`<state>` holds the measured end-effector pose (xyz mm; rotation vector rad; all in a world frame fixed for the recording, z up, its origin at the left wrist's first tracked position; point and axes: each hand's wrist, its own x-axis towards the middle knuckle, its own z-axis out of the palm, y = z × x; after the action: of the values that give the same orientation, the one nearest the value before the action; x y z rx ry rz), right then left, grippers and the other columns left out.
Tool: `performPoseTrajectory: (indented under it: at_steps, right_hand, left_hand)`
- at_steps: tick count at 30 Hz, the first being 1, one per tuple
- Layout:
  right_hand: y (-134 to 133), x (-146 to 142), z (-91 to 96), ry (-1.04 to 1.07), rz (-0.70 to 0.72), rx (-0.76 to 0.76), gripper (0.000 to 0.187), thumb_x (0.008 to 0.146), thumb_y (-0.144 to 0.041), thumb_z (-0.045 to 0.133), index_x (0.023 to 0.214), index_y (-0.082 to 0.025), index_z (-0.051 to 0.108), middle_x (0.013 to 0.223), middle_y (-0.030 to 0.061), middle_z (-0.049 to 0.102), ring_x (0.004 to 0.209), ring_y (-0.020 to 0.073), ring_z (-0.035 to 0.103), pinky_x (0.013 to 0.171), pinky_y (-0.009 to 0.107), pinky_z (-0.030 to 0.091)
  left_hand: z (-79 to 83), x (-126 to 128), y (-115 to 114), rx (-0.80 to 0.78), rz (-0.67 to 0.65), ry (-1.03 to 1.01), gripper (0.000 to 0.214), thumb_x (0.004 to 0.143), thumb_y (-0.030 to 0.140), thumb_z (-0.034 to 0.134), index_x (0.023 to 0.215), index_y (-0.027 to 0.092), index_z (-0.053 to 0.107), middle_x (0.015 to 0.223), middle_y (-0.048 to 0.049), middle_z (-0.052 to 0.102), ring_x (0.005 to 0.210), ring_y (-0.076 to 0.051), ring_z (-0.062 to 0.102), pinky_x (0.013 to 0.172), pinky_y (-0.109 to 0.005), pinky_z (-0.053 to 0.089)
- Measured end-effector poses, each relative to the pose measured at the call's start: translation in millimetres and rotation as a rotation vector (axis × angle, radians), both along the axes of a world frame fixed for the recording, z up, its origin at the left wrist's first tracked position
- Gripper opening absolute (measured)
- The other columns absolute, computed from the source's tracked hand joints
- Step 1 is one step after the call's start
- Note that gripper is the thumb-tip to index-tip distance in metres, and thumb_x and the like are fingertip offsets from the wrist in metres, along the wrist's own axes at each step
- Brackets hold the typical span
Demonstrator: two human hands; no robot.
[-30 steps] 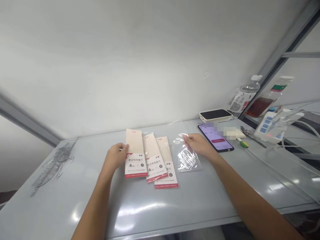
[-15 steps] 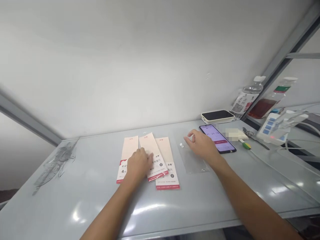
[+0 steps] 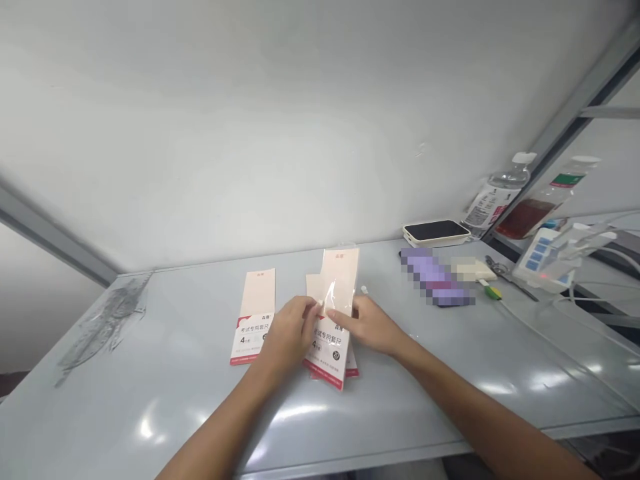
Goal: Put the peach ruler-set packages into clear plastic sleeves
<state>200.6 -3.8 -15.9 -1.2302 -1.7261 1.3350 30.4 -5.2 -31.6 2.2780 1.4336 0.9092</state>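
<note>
A grey counter [image 3: 410,427] carries packets printed "考试专用套尺" and "4": one lies apart [image 3: 255,317], another lies partly hidden [image 3: 353,367]. A third packet [image 3: 333,313] is raised tilted above that one, and is pinched near its middle by the left hand [image 3: 287,337] and right hand [image 3: 365,325], whose fingers [image 3: 313,308] are pressed together on it.

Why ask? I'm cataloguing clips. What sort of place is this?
Probably a plain indoor work desk, perhaps in an office or packing room: a grey table holds packaged exam ruler sets, a power strip with cables, and scissors.
</note>
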Motion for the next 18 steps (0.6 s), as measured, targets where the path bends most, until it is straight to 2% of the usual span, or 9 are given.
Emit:
performPoseTrajectory:
  at_steps: [3, 7, 11, 18]
  right_hand:
    - [-1.6, -1.2, -0.7, 0.011, -0.038, 0.022, 0.021, 0.079, -0.031, 0.047, 0.077, -0.015, 0.061, 0.073, 0.0050, 0.064, 0.068, 0.0190, 0.059, 0.058, 0.028, 0.045]
    - [-3.4, -2.3, -2.3, -0.012, -0.048, 0.053, 0.018, 0.078, -0.027, 0.046, 0.075, -0.015, 0.059, 0.073, 0.0048, 0.064, 0.067, 0.0185, 0.058, 0.056, 0.027, 0.044]
    - [-5.1, -0.8, -1.4, -0.023, -0.019, 0.062, 0.017, 0.079, -0.025, 0.044, 0.074, -0.015, 0.056, 0.072, 0.0038, 0.062, 0.065, 0.0170, 0.057, 0.055, 0.025, 0.042]
    - [-7.2, -2.2, 0.7, -0.031, -0.023, 0.122, 0.016, 0.080, -0.025, 0.043, 0.071, -0.016, 0.052, 0.065, 0.0010, 0.057, 0.059, 0.0136, 0.053, 0.050, 0.023, 0.038]
  left_hand:
    - [-5.0, 0.9, -0.6, 0.056, -0.024, 0.022, 0.023, 0.088, 0.022, 0.035, 0.101, 0.019, 0.053, 0.089, -0.0041, 0.060, 0.079, -0.014, 0.056, 0.068, -0.027, 0.046]
    - [-5.7, -2.4, 0.6, 0.090, -0.084, 0.121, 0.026, 0.087, 0.017, 0.034, 0.097, 0.018, 0.058, 0.082, -0.0051, 0.059, 0.072, -0.013, 0.055, 0.062, -0.026, 0.046]
    - [-2.2, -6.3, 1.9, 0.084, -0.147, 0.122, 0.028, 0.087, 0.016, 0.033, 0.100, 0.018, 0.058, 0.083, -0.0053, 0.060, 0.072, -0.014, 0.055, 0.061, -0.025, 0.045]
    - [0.0, -7.8, 1.0, 0.068, -0.141, 0.131, 0.025, 0.087, 0.019, 0.036, 0.094, 0.018, 0.060, 0.075, -0.0040, 0.060, 0.068, -0.013, 0.054, 0.059, -0.025, 0.043]
